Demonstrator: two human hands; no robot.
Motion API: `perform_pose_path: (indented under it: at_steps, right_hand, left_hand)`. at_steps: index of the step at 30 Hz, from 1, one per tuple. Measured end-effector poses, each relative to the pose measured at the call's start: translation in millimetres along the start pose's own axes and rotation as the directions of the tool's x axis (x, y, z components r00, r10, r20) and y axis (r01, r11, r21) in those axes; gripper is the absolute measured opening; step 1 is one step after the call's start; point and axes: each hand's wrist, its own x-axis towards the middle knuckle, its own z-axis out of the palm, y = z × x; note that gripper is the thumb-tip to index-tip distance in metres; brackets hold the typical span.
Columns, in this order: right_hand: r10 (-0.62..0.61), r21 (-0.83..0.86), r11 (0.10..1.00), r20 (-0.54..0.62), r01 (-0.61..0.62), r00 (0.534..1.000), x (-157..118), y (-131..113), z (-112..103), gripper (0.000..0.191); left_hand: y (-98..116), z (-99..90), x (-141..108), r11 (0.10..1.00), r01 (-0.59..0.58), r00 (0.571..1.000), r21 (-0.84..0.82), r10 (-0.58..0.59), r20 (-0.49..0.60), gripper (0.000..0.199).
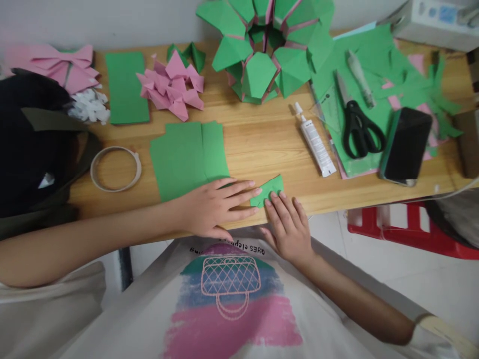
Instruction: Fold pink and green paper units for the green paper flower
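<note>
A small folded green paper piece point(270, 190) lies flat at the table's front edge. My left hand point(213, 207) is spread beside it, its fingertips at the piece's left side and its palm near the lower part of the green sheets point(183, 157). From the right, my right hand point(289, 224) rests its outstretched fingertips on the piece's lower right edge. Neither hand is closed around anything. White tube point(318, 144) with its cap on lies to the upper right of the hands.
Tape roll point(116, 169) lies left; behind are a green stack point(127, 88), pink folded pieces point(172, 89) and a large green-pink paper model point(261, 75). At right are black-handled scissors point(357, 127), a phone point(406, 144) and green scraps. A red stool point(407, 229) stands below.
</note>
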Motion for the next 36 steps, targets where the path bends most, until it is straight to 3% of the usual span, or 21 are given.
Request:
perform_pose_path:
  at_steps: [7, 18, 31, 36]
  right_hand:
    - [-0.008, -0.028, 1.000, -0.008, 0.008, 1.000, 2, -1, 0, 0.066]
    - [-0.049, -0.008, 0.999, 0.023, 0.049, 0.999, 3, 2, -6, 0.052]
    - [0.102, -0.185, 0.978, 0.001, -0.100, 0.995, 6, 29, -23, 0.048]
    - [0.125, -0.164, 0.979, -0.011, -0.125, 0.992, 6, 24, -20, 0.058]
  left_hand:
    - [3, -1.8, 4, 0.999, 0.026, 0.999, 0.024, -0.025, -0.038, 0.067]
    - [2, 3.9, 12, 0.995, -0.068, 0.993, 0.077, 0.075, -0.092, 0.062]
    - [7, -1.0, 15, 0.986, -0.061, 0.995, 0.155, 0.072, -0.067, 0.050]
    - [9, -0.5, 15, 0.980, -0.145, 0.984, 0.136, 0.157, -0.080, 0.041]
